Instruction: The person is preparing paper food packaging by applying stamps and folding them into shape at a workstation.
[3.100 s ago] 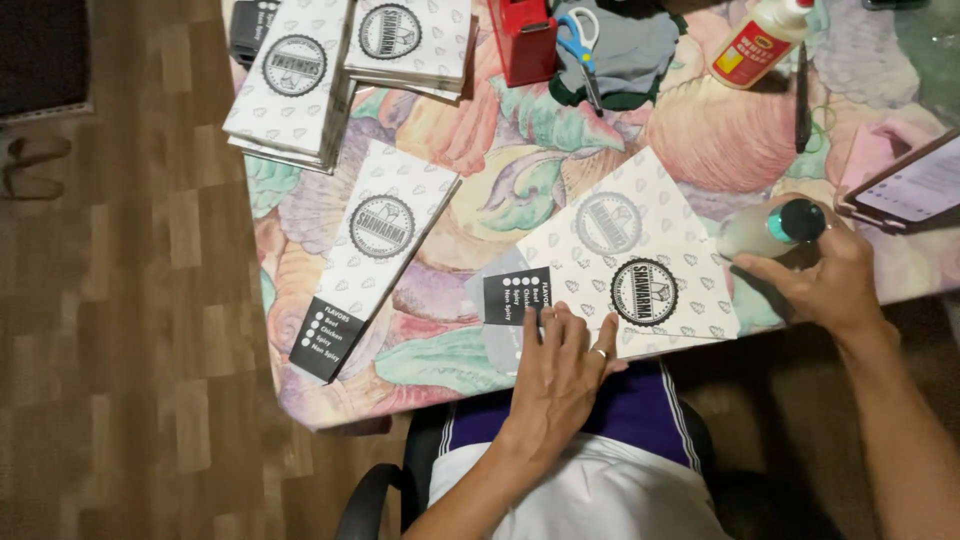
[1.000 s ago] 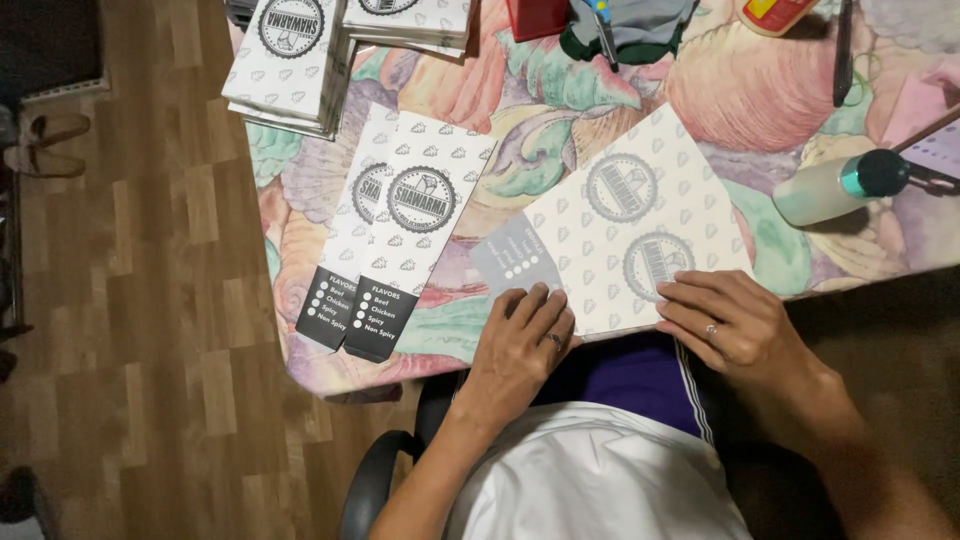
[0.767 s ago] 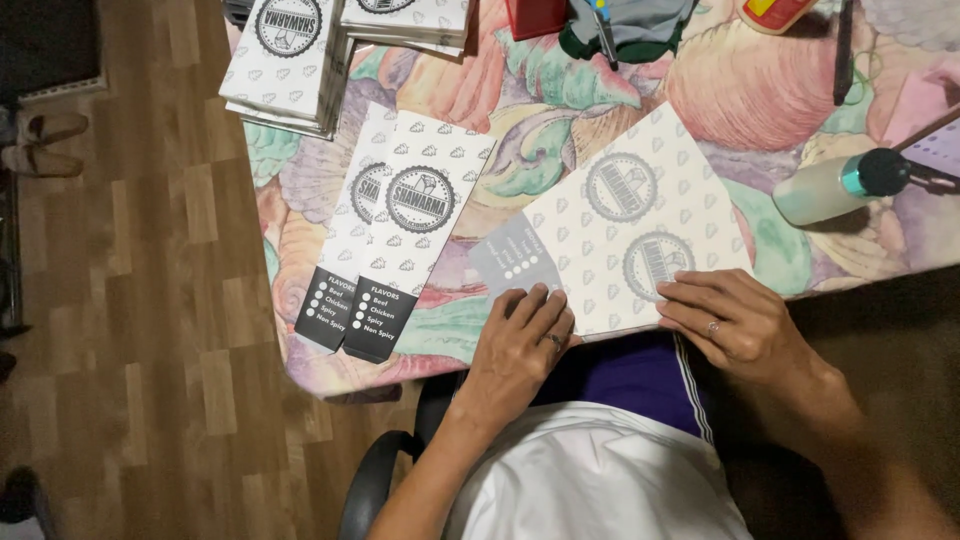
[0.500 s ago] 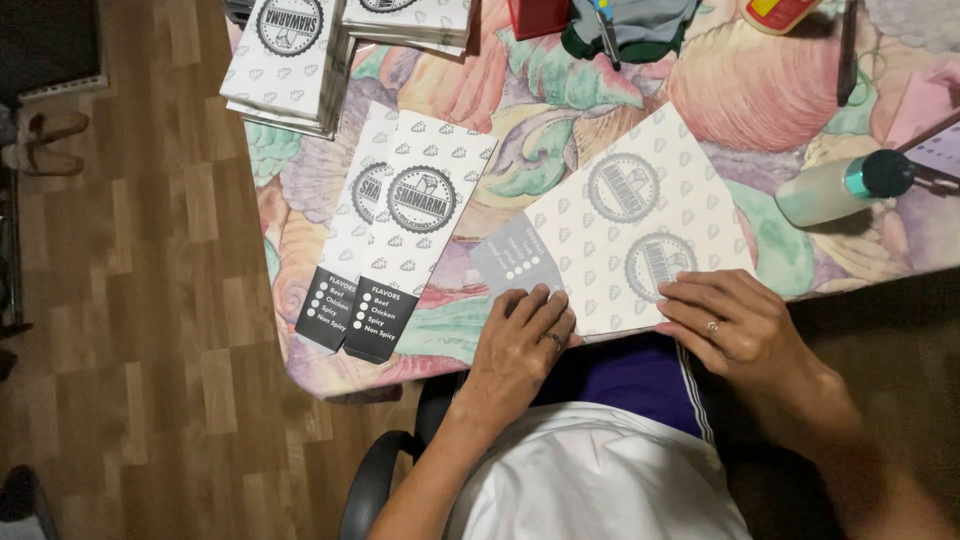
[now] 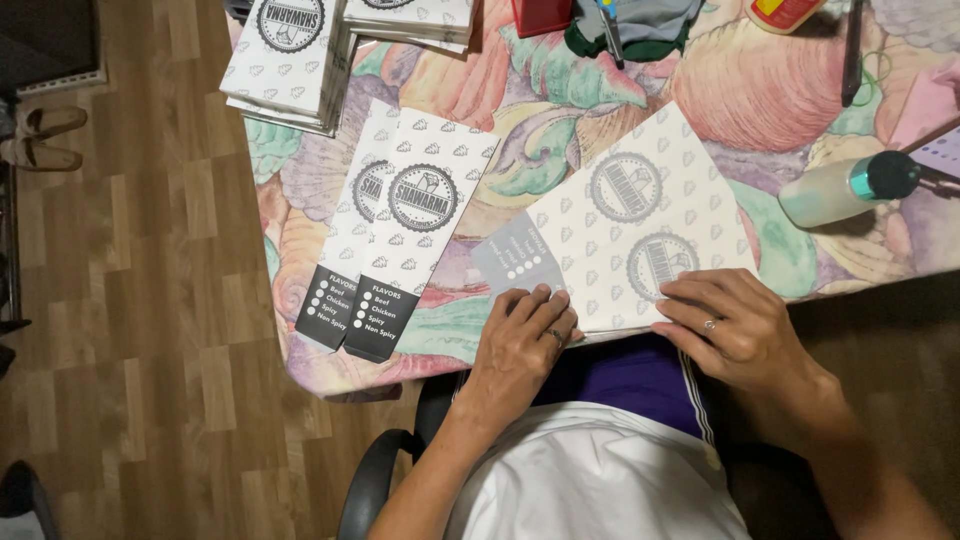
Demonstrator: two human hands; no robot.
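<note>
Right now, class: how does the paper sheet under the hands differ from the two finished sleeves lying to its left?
The paper sheet is wide, unfolded and pressed down by both hands, left hand and right hand. The finished sleeves are narrow, overlapping and untouched. The sheet's checkbox panel looks grey; the sleeves' are black. Both share round stamps and a small repeated pattern.

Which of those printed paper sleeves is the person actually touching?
The wide unfolded sheet at the table edge: both the left hand and right hand press on it. The two narrow folded sleeves lie untouched beside it.
</note>
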